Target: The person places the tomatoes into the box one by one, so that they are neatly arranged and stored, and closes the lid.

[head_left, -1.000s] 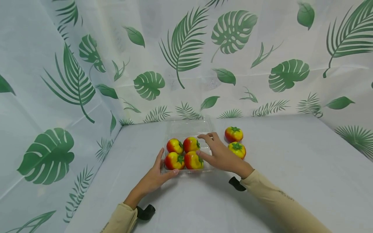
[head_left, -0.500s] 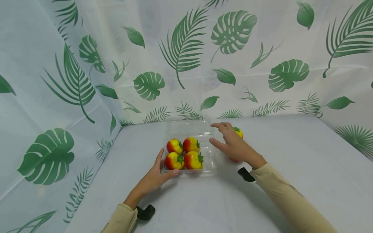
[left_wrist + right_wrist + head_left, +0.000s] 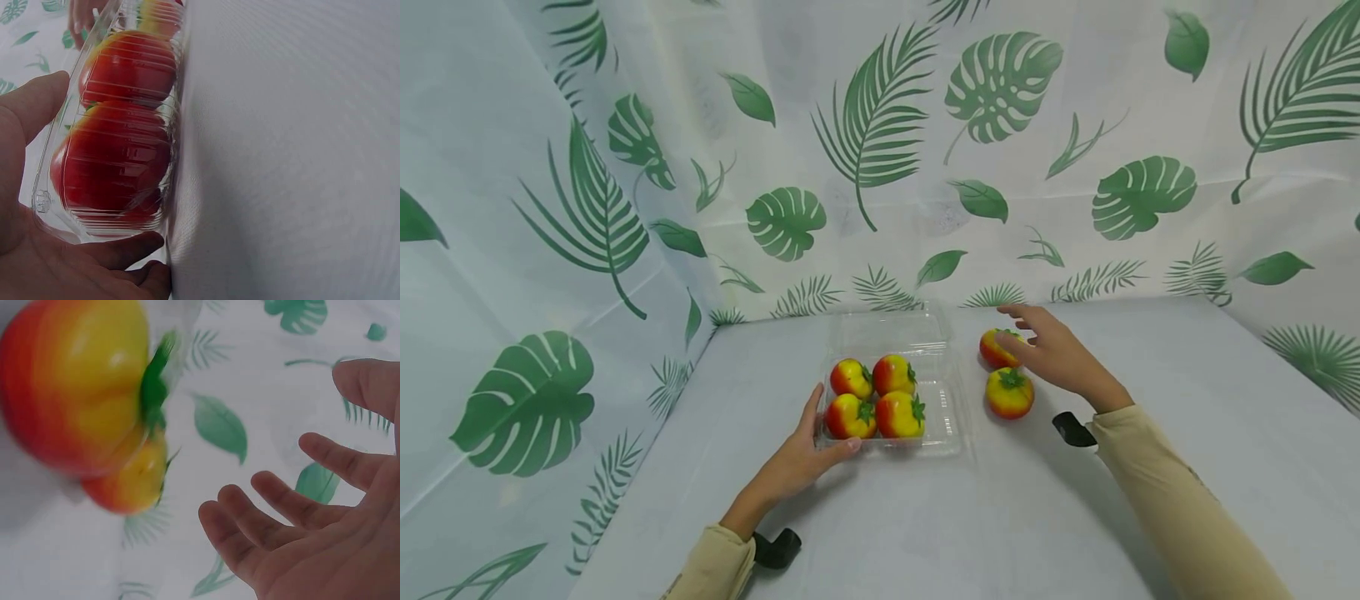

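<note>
A clear plastic clamshell box (image 3: 942, 417) stands lid-up on the table, with several red-and-yellow persimmon-like fruits (image 3: 900, 414) filling its left and middle parts. Its right part holds no fruit. My left hand (image 3: 801, 458) grips the box's near left corner, thumb at the front rim, other fingers along the left end. In the right wrist view my right hand (image 3: 319, 519) has its fingers spread and holds nothing. It hovers right beside two loose fruits: the far one (image 3: 992, 350), partly covered by the hand in the head view, and the near one (image 3: 1010, 394).
The box's clear lid (image 3: 887, 332) leans back behind it. A white cloth covers the table (image 3: 880, 525), and leaf-printed curtains (image 3: 865, 242) rise at the back and sides. Black wrist mounts (image 3: 777, 548) hang below each sleeve.
My right hand has moved right, from over the fruits in the box to the loose fruits outside it. The left hand and the box stay where they were.
</note>
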`<action>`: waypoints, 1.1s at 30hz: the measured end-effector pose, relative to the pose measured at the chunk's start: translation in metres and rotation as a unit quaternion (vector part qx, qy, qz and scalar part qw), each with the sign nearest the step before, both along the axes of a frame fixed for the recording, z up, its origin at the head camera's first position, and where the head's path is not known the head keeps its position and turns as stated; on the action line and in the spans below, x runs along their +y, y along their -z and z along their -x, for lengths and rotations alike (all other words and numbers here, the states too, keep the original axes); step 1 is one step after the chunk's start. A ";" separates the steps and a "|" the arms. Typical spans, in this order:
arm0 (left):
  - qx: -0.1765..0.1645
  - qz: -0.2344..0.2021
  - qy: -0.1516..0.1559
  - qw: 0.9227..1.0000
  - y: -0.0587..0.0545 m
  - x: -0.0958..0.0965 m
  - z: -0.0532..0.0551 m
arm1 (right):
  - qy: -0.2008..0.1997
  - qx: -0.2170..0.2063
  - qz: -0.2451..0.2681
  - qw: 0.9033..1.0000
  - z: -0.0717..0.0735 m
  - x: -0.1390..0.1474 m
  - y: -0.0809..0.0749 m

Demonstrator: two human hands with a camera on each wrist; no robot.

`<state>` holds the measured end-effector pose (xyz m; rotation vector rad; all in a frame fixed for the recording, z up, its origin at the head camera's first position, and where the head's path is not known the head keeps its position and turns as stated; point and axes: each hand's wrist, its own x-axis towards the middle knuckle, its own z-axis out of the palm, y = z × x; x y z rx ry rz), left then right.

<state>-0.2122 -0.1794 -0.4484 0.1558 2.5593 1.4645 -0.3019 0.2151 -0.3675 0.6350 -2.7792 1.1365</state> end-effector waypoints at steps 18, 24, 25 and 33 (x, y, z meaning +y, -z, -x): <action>-0.005 -0.004 -0.002 1.000 0.001 0.002 -0.002 | -0.001 -0.095 -0.019 0.995 0.024 0.032 0.045; -0.005 -0.002 0.000 1.000 0.002 0.002 -0.001 | -0.010 -0.084 -0.029 0.996 0.029 0.035 0.055; -0.005 -0.002 0.000 1.000 0.002 0.002 -0.001 | -0.009 -0.083 -0.027 0.996 0.030 0.035 0.055; -0.006 0.003 -0.005 1.000 0.001 0.002 0.000 | 0.028 -0.105 -0.018 0.994 0.032 0.033 0.056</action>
